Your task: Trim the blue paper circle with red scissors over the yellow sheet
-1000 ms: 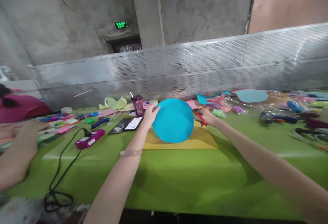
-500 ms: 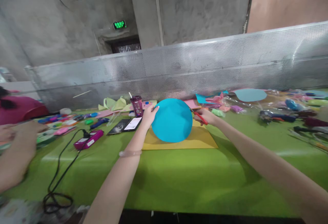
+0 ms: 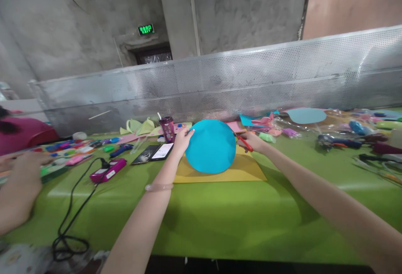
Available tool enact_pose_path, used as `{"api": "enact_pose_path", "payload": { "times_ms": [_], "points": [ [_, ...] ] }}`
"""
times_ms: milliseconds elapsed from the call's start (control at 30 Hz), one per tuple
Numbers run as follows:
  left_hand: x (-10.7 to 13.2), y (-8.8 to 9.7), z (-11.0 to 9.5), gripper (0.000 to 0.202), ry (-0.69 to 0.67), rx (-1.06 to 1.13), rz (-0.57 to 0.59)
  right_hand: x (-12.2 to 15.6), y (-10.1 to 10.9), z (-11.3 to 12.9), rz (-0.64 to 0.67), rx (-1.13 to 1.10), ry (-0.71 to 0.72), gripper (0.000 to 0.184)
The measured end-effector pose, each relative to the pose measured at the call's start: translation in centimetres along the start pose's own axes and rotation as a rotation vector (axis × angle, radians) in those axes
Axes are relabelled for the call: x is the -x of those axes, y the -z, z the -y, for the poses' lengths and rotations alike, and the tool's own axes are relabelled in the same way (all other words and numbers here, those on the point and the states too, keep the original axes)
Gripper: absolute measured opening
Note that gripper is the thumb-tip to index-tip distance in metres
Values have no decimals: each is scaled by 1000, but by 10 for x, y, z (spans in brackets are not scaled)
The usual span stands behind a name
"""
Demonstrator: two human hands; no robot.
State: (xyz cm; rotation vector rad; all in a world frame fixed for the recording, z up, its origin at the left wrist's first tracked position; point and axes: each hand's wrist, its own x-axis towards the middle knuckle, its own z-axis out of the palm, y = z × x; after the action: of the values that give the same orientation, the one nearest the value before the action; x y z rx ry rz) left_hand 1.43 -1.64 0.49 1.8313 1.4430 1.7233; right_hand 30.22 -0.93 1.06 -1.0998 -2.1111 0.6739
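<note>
A round blue sheet of paper [image 3: 210,146] is held up at its left edge by my left hand [image 3: 184,139], thumb in front and fingers pinched around the rim. My right hand [image 3: 253,142] grips a pair of scissors with red handles [image 3: 245,143]. The blades point up and left, at the right edge of the blue circle; whether they touch the paper I cannot tell. Beneath the circle lies a yellow sheet [image 3: 220,177] on the green tablecloth [image 3: 220,215].
Left of me are a phone in a case [image 3: 161,151], a purple cup with a straw [image 3: 167,129] and a magenta power strip [image 3: 108,170] with a black cord. Bagged coloured clay [image 3: 290,133] and a glue gun [image 3: 342,142] lie right. Another person's arm [image 3: 20,192] works at far left.
My hands, the blue circle and the scissors hold nearly the same position. The other person's arm at the left has shifted slightly.
</note>
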Motion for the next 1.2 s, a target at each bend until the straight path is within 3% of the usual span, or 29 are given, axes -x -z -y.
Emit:
{"api": "enact_pose_path", "payload": {
  "times_ms": [333, 533, 1200],
  "points": [
    [-1, 2, -1, 25, -10, -35, 22, 1, 3, 6, -6, -110, -107, 11],
    [0, 1, -1, 24, -45, -73, 35, 0, 1, 5, 41, -37, -79, 19],
    [0, 2, -4, 23, -38, -67, 49, 3, 3, 6, 5, 37, -69, 20]
  ]
}}
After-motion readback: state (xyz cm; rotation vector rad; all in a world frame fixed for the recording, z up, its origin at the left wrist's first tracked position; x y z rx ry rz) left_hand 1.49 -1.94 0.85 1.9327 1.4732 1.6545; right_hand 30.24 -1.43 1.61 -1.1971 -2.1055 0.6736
